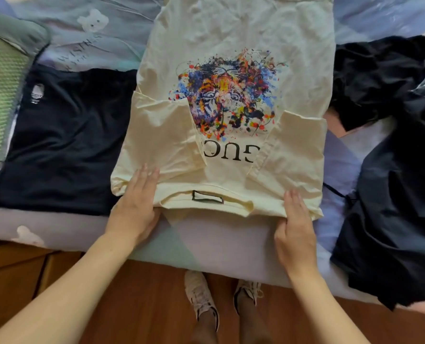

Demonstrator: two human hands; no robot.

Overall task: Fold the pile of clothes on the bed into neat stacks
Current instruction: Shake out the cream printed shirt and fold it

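**Desk:** Where is the shirt you're working on?

**Operator:** The cream T-shirt (233, 78) lies print-up in the middle of the frame, running from the top edge down to the near edge of the bed (206, 244). Both sleeves are folded inward over the front, partly covering the black lettering under the tiger print (227, 93). The collar with its label sits nearest me, at lower centre.

**Desk:** And your hands?

**Operator:** My left hand (135, 204) is at the collar's left corner; the fingers lie straight and flat on top of the fabric, and the thumb seems to go under the edge, though I can't tell if it's pinching. My right hand (294, 224) is at the right corner, fingers straight on the cloth, with the thumb down at the hem.

**Desk:** What else is on the bed?

**Operator:** A folded dark T-shirt (64, 142) lies flat at the left, touching the cream one. At the right is a rumpled pile of dark clothes (390, 157), unfolded. A green pillow (2, 90) sits at the far left edge.
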